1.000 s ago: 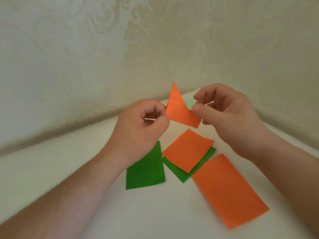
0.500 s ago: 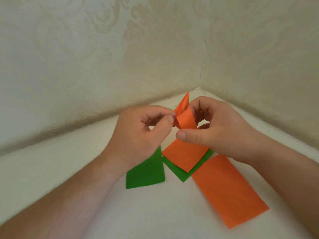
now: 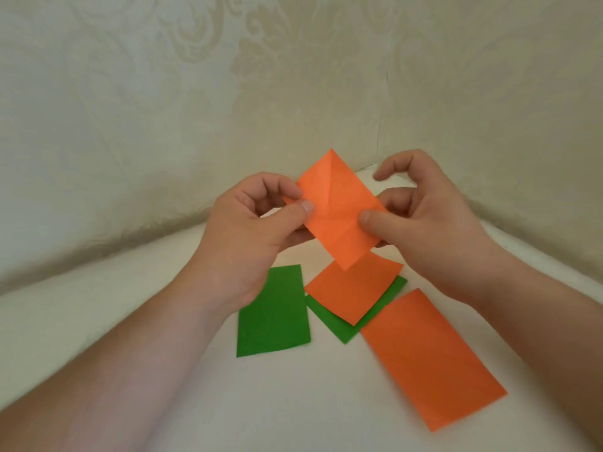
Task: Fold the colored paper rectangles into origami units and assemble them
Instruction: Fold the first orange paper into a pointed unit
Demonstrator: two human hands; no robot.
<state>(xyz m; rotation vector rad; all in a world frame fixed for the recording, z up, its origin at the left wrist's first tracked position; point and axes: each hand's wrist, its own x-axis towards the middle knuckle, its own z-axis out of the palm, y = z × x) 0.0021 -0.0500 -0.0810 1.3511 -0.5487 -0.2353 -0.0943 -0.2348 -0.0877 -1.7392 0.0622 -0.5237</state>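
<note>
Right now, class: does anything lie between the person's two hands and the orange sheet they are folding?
Nothing visible does. The left hand and right hand each already pinch the creased orange sheet at opposite edges, held above the table. The other papers lie flat below it.

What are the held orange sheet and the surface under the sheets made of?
Orange sheet: thin matte paper, by its sharp crease lines and the way it holds flat between the left hand and right hand. Surface: looks like smooth, matte off-white tabletop or board; the exact material can't be told.
</note>
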